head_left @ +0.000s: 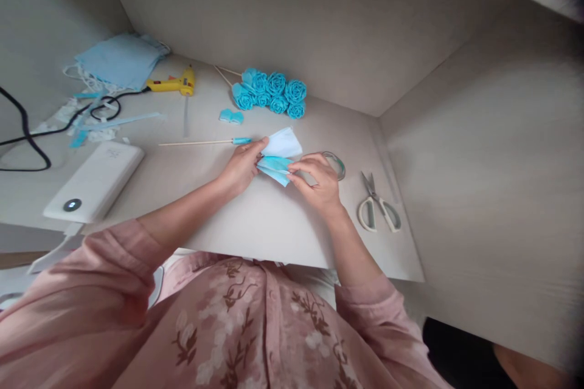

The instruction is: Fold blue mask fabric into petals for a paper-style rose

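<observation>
A blue and white face mask (274, 165), its layers spread apart, is held between my two hands above the table. My left hand (243, 165) grips its left side, thumb on top. My right hand (318, 181) pinches the blue part at the right edge between thumb and fingers. Just beyond my left hand lies a thin wooden stick (196, 143) with a blue wrapped end (241, 141). A roll of clear tape (336, 165) sits behind my right hand, partly hidden. Scissors (376, 206) with pale handles lie to the right, blades slightly apart.
Blue paper-like roses (277, 94) on sticks lie at the back, a small blue piece (231, 116) in front. A yellow glue gun (176, 82), stacked masks (119, 61), scraps (91, 124) and a white power bank (95, 182) occupy the left. Panels (479, 152) enclose the table.
</observation>
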A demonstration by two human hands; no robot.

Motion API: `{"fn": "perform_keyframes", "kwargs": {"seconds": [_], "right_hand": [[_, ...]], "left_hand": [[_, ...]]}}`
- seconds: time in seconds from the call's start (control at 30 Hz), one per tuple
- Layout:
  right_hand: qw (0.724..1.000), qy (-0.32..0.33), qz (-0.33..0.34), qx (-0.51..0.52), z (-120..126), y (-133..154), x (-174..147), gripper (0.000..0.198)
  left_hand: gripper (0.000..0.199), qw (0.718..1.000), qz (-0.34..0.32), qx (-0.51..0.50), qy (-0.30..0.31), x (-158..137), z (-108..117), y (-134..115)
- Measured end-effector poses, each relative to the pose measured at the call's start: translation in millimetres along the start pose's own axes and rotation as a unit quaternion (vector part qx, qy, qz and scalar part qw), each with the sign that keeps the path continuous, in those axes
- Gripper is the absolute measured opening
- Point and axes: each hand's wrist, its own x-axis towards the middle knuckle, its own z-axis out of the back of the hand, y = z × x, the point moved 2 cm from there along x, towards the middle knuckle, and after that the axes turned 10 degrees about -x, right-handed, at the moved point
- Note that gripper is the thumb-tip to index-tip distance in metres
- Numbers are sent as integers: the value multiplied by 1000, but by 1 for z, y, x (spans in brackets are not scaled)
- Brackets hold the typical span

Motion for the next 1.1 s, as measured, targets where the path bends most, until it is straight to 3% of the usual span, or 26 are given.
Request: {"fn": "perform_keyframes", "kwargs": {"seconds": [0.17, 0.37, 0.57, 0.9, 1.1], "right_hand": [[999, -22, -22, 35, 5, -1, 0, 15], [983, -119, -119, -70, 11, -13, -1, 9], [984, -119, -96, -91, 9, -14, 0, 7], [984, -97, -121, -90, 6, -15, 0, 5], [983, -117, -100, -95, 6, -14, -1, 4]], "left_hand": [[24, 1000, 10, 8, 7, 0, 1, 2], [24, 997, 28, 55, 43, -6, 1, 8], [28, 994, 34, 88, 60, -9, 1, 10], [31, 989, 35, 115, 87, -10, 1, 11], [34, 991, 26, 100, 85, -10, -2, 11]]}}
